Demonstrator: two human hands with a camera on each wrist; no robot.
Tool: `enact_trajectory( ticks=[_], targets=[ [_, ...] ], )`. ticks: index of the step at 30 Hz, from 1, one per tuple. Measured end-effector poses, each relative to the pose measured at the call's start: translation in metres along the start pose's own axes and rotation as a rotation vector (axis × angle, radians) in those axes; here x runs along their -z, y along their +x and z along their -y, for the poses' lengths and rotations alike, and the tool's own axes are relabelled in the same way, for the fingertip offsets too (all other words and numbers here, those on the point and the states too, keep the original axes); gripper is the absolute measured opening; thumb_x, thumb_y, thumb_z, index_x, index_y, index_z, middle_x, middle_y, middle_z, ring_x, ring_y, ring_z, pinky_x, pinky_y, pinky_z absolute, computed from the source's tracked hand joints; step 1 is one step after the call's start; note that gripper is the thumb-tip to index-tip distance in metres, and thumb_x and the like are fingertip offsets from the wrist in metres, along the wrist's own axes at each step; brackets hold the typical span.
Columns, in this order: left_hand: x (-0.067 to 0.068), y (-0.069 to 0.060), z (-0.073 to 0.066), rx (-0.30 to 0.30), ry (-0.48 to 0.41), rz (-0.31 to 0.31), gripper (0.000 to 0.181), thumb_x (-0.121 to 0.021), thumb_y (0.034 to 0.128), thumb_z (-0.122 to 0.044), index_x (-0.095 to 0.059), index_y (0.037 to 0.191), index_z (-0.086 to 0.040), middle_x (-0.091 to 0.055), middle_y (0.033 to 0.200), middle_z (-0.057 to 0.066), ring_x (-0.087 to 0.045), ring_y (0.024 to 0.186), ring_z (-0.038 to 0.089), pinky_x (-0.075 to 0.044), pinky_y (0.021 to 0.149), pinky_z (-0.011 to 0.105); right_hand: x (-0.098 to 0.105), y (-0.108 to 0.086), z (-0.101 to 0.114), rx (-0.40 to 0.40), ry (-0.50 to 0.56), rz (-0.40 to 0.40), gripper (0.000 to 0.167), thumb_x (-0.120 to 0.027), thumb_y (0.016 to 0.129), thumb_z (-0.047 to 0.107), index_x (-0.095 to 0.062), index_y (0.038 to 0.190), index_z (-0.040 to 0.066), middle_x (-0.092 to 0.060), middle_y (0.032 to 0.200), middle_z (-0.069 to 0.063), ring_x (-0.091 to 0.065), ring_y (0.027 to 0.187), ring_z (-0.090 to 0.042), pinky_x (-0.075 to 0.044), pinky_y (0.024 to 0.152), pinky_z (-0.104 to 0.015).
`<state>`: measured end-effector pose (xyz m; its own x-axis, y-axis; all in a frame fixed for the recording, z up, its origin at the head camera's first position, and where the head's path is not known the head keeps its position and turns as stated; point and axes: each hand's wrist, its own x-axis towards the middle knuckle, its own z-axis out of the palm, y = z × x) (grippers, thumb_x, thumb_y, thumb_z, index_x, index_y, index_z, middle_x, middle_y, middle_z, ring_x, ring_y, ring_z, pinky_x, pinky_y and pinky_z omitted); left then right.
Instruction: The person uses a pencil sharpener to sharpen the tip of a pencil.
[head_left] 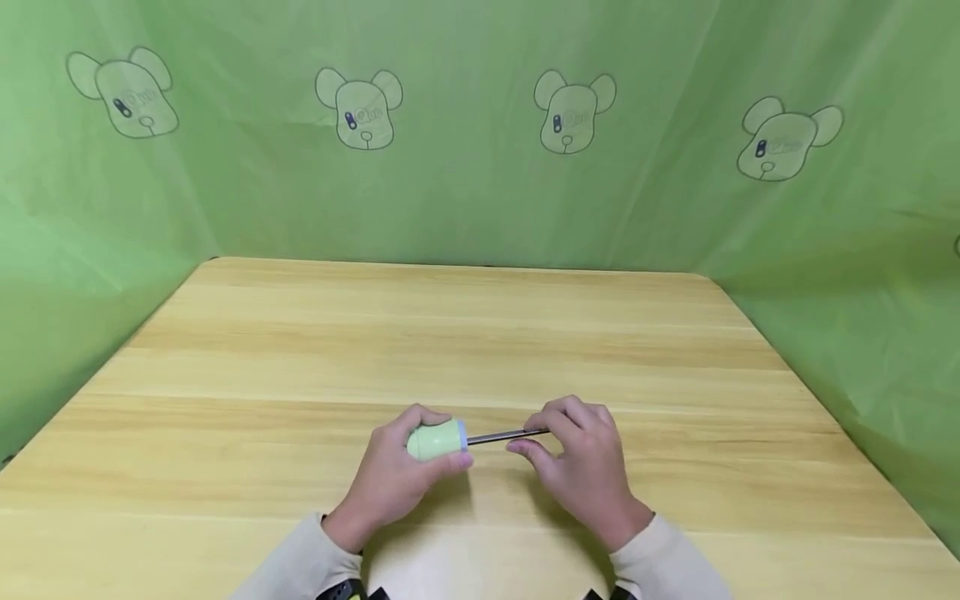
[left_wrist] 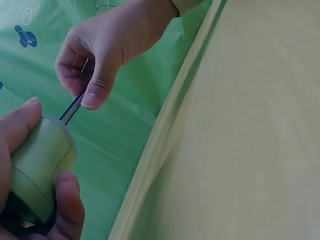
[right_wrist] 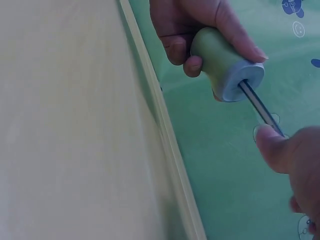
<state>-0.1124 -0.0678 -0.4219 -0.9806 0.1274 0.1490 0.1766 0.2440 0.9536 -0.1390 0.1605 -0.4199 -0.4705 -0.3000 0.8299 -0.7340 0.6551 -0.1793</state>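
A screwdriver with a stubby pale green handle (head_left: 431,442), a blue-grey collar and a thin metal shaft (head_left: 498,436) lies roughly level between both hands over the table. My left hand (head_left: 393,471) grips the handle, thumb along the near side and fingers around the far side. With thumb and fingers, my right hand (head_left: 588,454) pinches the far part of the shaft, so its tip is hidden in the head view. The right wrist view shows the shaft entering the middle of the collar (right_wrist: 255,75). In the left wrist view the handle's rear end is partly covered by the left fingers.
The light wooden table (head_left: 450,333) extends beyond both hands to its far edge. A green sheet (head_left: 480,200) printed with bear heads hangs behind it and along both sides.
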Motion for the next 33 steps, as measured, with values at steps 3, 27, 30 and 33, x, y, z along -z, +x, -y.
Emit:
enact_trajectory(
  ticks=[3,27,30,33],
  targets=[
    [0.002,0.0,-0.003,0.049,-0.042,0.031,0.044,-0.084,0.0754,-0.025,-0.063,0.109,-0.005,-0.059,0.079,0.01,-0.053,0.056,0.018,-0.048,0.044,0.028,-0.004,0.002,-0.001,0.094,-0.017,-0.131,0.032,-0.075,0.081,0.041,-0.067,0.068,0.013,-0.06,0.069,0.003,-0.058,0.058,-0.015,-0.037,0.062,-0.031],
    [-0.002,-0.001,0.005,0.02,0.038,0.039,0.046,-0.083,0.0762,-0.027,-0.062,0.11,-0.005,-0.059,0.082,0.008,-0.055,0.064,0.019,-0.05,0.049,0.03,0.005,0.002,0.01,-0.201,-0.075,0.229,0.027,-0.092,0.061,0.026,-0.074,0.077,0.013,-0.062,0.077,0.005,-0.057,0.07,-0.012,-0.044,0.063,-0.031],
    [-0.001,-0.001,0.002,0.052,-0.011,0.035,0.048,-0.083,0.077,-0.026,-0.061,0.113,-0.004,-0.058,0.082,0.011,-0.056,0.062,0.021,-0.052,0.047,0.032,0.004,0.002,0.007,-0.107,-0.065,0.135,0.033,-0.094,0.055,0.023,-0.073,0.078,0.012,-0.06,0.077,0.004,-0.055,0.068,-0.012,-0.041,0.061,-0.03],
    [-0.001,-0.001,0.001,0.061,-0.044,0.053,0.047,-0.082,0.0779,-0.025,-0.061,0.114,-0.003,-0.058,0.083,0.012,-0.056,0.062,0.021,-0.054,0.048,0.034,0.004,0.003,0.005,-0.027,-0.048,0.051,0.031,-0.093,0.054,0.02,-0.072,0.073,0.01,-0.058,0.073,0.003,-0.053,0.063,-0.011,-0.037,0.059,-0.028]
  ],
)
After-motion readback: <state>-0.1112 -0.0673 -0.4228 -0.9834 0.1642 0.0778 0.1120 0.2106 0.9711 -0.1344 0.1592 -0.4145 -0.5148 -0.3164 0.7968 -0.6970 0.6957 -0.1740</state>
